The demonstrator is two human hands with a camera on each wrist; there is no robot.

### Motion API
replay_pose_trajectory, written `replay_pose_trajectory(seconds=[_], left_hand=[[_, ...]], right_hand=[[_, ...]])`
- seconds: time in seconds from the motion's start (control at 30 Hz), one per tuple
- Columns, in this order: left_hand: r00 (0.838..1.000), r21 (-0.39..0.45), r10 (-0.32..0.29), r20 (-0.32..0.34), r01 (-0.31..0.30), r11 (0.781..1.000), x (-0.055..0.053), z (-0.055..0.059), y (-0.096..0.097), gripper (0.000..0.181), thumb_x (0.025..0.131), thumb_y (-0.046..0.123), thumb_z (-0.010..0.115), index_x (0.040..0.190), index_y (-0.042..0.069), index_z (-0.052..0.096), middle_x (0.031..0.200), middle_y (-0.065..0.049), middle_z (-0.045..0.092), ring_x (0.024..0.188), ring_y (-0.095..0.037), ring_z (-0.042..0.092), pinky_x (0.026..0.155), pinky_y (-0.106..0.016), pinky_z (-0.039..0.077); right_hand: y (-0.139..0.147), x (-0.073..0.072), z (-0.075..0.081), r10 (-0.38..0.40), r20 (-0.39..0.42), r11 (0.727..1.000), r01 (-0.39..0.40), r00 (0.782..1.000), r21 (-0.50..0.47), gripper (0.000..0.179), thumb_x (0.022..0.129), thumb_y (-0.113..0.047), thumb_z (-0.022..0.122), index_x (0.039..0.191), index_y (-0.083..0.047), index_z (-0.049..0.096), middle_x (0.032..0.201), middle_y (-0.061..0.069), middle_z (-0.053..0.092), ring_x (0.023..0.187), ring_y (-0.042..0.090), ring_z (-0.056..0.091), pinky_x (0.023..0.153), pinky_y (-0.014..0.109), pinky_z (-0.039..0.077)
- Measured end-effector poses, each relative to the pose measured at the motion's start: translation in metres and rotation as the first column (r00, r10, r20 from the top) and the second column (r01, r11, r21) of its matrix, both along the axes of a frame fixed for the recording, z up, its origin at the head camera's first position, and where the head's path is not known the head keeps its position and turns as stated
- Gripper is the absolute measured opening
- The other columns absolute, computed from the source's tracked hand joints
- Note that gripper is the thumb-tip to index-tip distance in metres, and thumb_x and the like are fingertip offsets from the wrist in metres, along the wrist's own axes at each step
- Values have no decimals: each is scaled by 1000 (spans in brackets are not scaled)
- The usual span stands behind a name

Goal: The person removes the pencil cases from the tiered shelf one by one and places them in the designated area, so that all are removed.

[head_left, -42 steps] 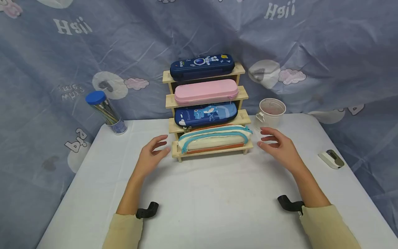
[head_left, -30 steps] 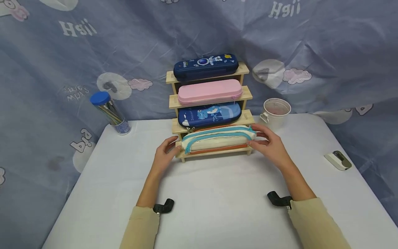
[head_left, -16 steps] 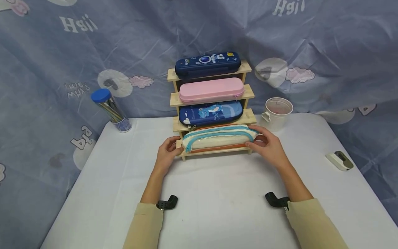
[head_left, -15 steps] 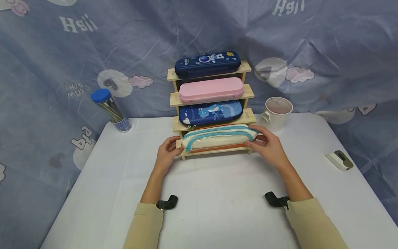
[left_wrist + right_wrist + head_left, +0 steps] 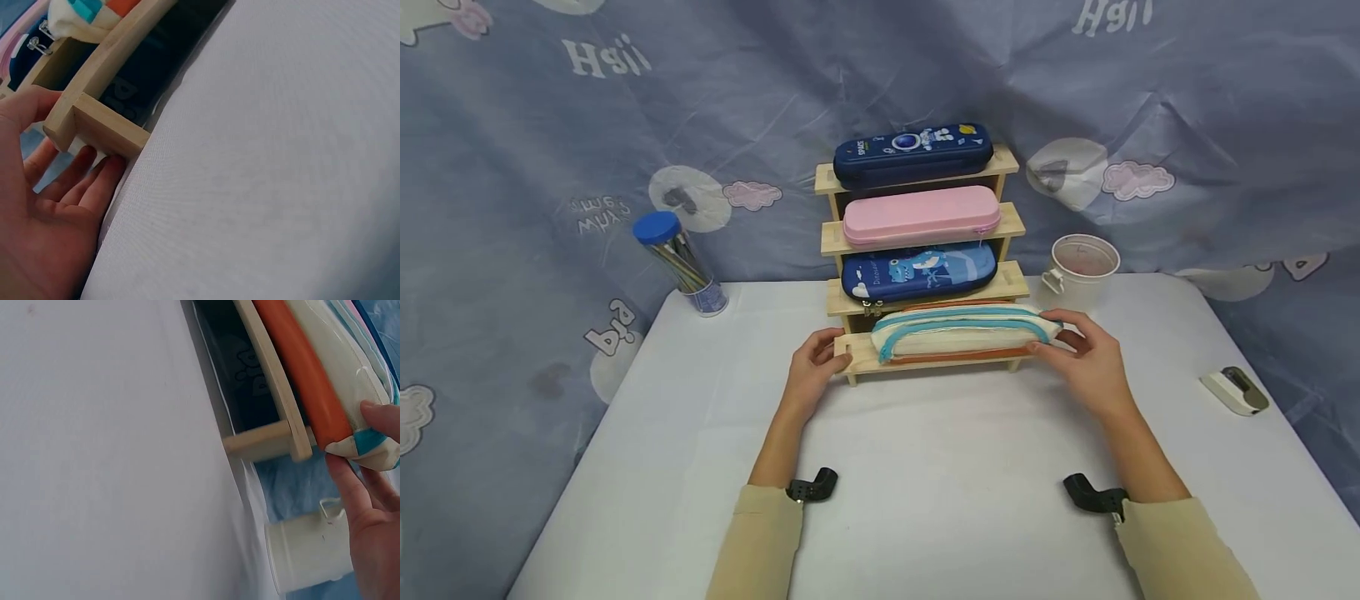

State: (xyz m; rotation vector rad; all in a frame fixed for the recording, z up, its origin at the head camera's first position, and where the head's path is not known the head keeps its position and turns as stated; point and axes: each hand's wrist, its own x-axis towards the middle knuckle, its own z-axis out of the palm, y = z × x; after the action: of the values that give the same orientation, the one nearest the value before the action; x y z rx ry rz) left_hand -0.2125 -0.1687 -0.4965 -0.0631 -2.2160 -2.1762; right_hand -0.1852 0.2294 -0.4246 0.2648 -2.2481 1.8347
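Note:
A cream pencil case with teal zips and an orange base lies on the lowest tier of a wooden stepped rack. Its right end, which overhangs the tier, is pinched between the thumb and fingers of my right hand. In the right wrist view the orange base is tilted at that end. My left hand grips the left end of the lowest tier, fingers near its leg in the left wrist view. Higher tiers carry a blue dinosaur case, a pink case and a navy space case.
A white cup with a handle stands right of the rack, close behind my right hand. A blue-lidded tub of pencils is at the back left. Near the right table edge lies a small white-and-dark object. A patterned curtain hangs behind.
My right hand reached the cream case's right end and has shifted it rightward along the tier. My left hand came to the rack's left end and stays there.

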Motion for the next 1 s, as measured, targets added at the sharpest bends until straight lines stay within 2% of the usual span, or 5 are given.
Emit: replay_pose_trajectory(seconds=[0.1, 0.27, 0.4, 0.63, 1.0], left_hand=[[1000, 10, -24, 3, 24, 1000, -1, 2, 3, 46, 85, 5, 71, 128, 6, 56, 129, -10, 56, 118, -21, 55, 87, -27, 49], [999, 7, -33, -9, 33, 999, 7, 17, 5, 47, 84, 0, 69, 128, -2, 54, 129, -17, 55, 117, -26, 55, 85, -26, 50], [999, -13, -34, -16, 34, 999, 14, 27, 7, 47, 85, 1, 67, 129, -4, 52, 129, -18, 55, 118, -28, 55, 86, -26, 50], [1000, -23, -14, -2, 14, 1000, 18, 29, 4, 46, 85, 1, 68, 128, -2, 54, 129, -17, 55, 119, -29, 54, 86, -26, 49], [999, -32, -39, -8, 38, 999, 16, 29, 6, 48, 86, 4, 69, 131, -2, 52, 131, -15, 55, 120, -27, 53, 88, -28, 49]], right_hand=[[9, 8, 6, -45, 2, 999, 45, 999, 23, 48, 78, 7, 75, 123, 0, 59, 123, 9, 53, 101, 16, 60, 76, 19, 52], [28, 8, -4, -87, 4, 996, 87, 996, 17, 51, 77, 6, 77, 124, -1, 60, 124, 9, 54, 101, 14, 61, 75, 18, 52], [39, 8, -10, -125, 5, 992, 125, 992, 17, 52, 77, 5, 77, 125, -4, 60, 126, 8, 53, 103, 13, 60, 75, 16, 51], [48, 12, -12, -160, 24, 987, 160, 987, 4, 54, 77, 6, 76, 127, -4, 60, 127, 8, 52, 104, 14, 58, 75, 15, 50], [66, 20, -8, -223, 48, 975, 222, 974, 8, 55, 77, 6, 76, 128, -5, 59, 127, 5, 51, 104, 12, 57, 75, 12, 49]])
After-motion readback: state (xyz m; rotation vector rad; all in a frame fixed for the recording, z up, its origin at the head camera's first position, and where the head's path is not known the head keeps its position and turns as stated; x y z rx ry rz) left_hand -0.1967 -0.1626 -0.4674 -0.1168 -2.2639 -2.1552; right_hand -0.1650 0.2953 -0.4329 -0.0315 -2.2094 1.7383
